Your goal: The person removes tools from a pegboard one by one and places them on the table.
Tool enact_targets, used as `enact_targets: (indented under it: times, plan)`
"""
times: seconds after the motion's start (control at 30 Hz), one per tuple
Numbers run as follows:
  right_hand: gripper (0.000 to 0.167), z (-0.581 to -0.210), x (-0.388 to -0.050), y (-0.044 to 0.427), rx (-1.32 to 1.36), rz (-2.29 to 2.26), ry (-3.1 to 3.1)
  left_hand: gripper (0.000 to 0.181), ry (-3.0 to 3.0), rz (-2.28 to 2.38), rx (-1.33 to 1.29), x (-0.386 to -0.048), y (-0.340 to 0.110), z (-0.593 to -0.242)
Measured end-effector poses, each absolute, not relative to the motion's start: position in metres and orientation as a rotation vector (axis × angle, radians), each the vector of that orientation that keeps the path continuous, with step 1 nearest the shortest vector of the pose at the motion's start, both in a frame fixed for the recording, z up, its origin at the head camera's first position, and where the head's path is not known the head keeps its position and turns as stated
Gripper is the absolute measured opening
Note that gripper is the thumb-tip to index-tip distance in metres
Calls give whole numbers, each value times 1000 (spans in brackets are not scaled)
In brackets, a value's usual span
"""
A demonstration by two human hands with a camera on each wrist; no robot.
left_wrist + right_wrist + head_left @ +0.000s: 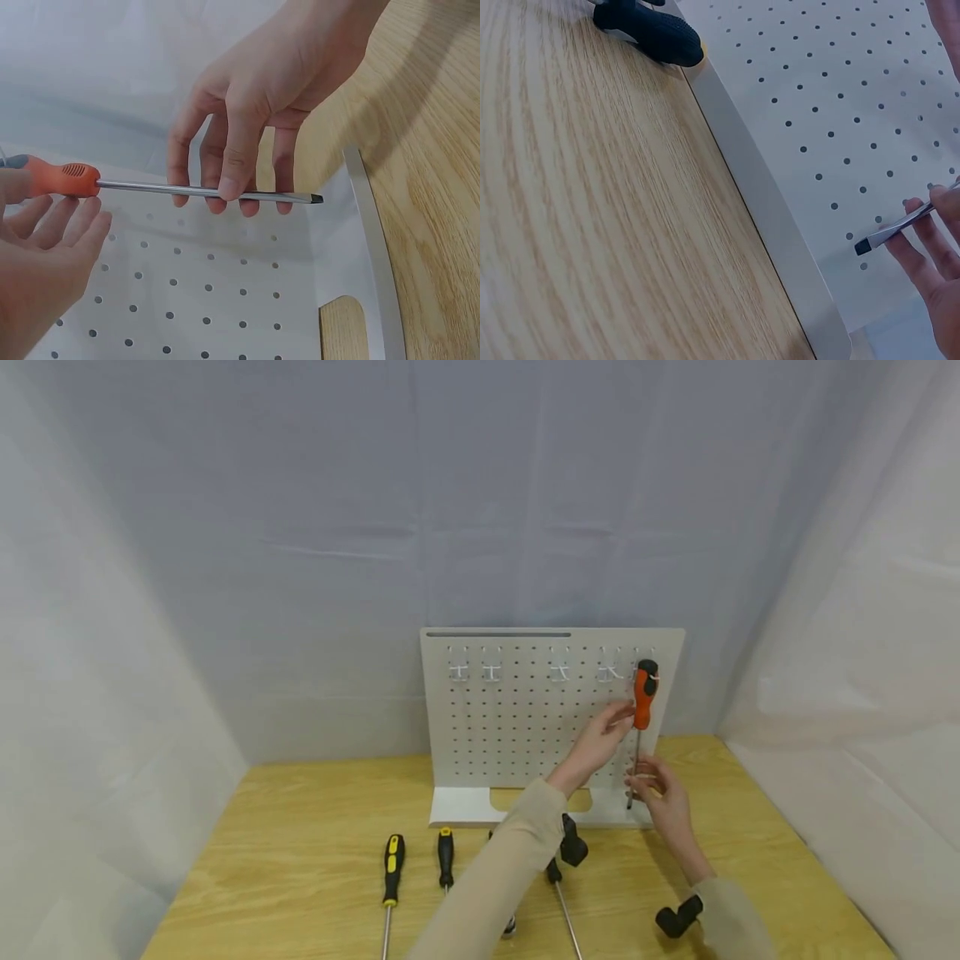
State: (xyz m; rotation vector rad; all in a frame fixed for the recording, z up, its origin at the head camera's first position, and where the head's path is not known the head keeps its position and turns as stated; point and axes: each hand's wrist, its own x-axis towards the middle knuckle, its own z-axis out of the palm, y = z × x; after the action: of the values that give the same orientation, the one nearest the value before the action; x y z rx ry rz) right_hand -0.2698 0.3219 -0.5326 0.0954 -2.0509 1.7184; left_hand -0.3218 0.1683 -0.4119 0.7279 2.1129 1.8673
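Note:
An orange-and-black flat-blade screwdriver [642, 714] hangs handle up at the right end of a white pegboard [525, 718], its top at a clear hook [606, 672] row. My left hand [597, 741] holds the lower part of the handle; in the left wrist view the thumb lies over it and the fingers are under it. Lower down, my right hand [671, 806] pinches the metal shaft [150, 186] between thumb and fingers. The dark blade tip [864, 247] sticks out past those fingers. How the handle's top sits in its hook is hard to see.
More clear hooks [491, 668] line the board's upper part. On the wooden table [300, 827] in front lie a black-and-yellow screwdriver [392, 868], another [446, 860] and a black-handled one [554, 871]. My left sleeve [495, 877] hides part of the row.

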Motion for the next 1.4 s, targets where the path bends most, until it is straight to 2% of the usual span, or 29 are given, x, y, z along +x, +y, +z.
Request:
enact_targets:
  times: [1.4]
  plan:
    - [32, -518, -242, 323, 120, 1785, -1970, 40, 2066, 1875, 842, -305, 166, -402]
